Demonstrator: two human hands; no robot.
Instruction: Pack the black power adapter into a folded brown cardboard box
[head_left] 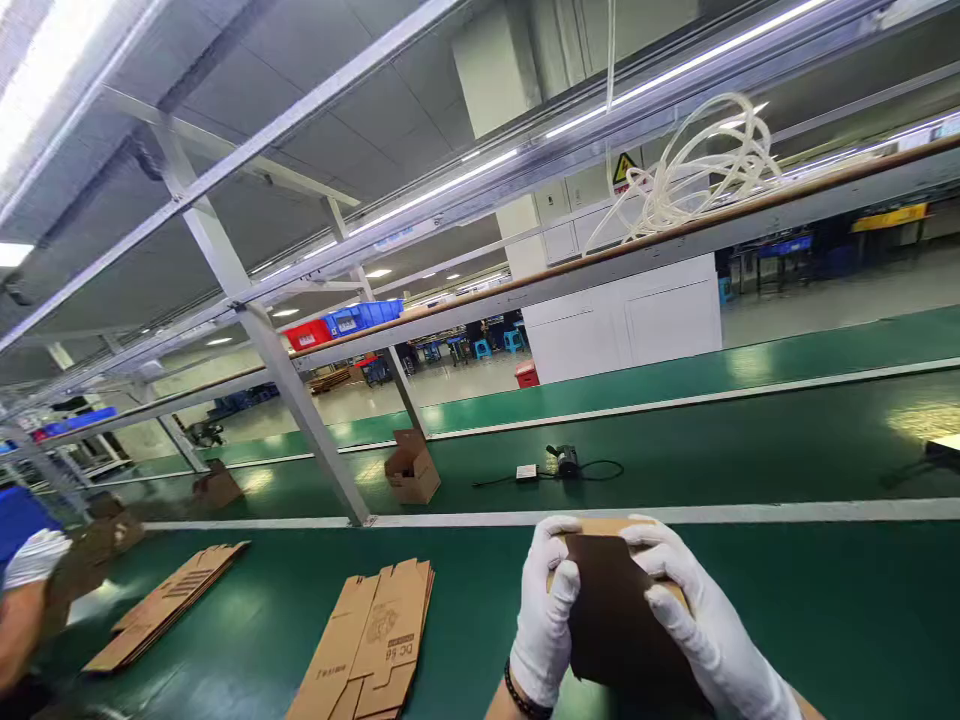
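Both gloved hands are closing around a small cardboard box (615, 600) at the near middle of the scene, holding it just above the bench (825, 600). The left hand (546, 610) is curling over the box's left edge, fingers bent and thumb pressing on its dark inner face. The right hand (694, 610) is wrapping the top and right side, its fingers spread along the brown flap.

The bench is lying long and flat, its green surface glossy and crossed by a white stripe (675, 514). A slanted metal frame (285, 380) is rising from it, carrying a shelf rail with a coil of pale tubing (697, 165). Further back, a white pillar is standing on a grey floor.

Two stacks of flattened cartons are lying near left, one close (375, 640) and one further left (169, 600). An opened box (411, 467) is sitting beyond the stripe, with a small black device and cable (566, 462) to its right. At the far left edge, another person's gloved hand (36, 556) is showing.
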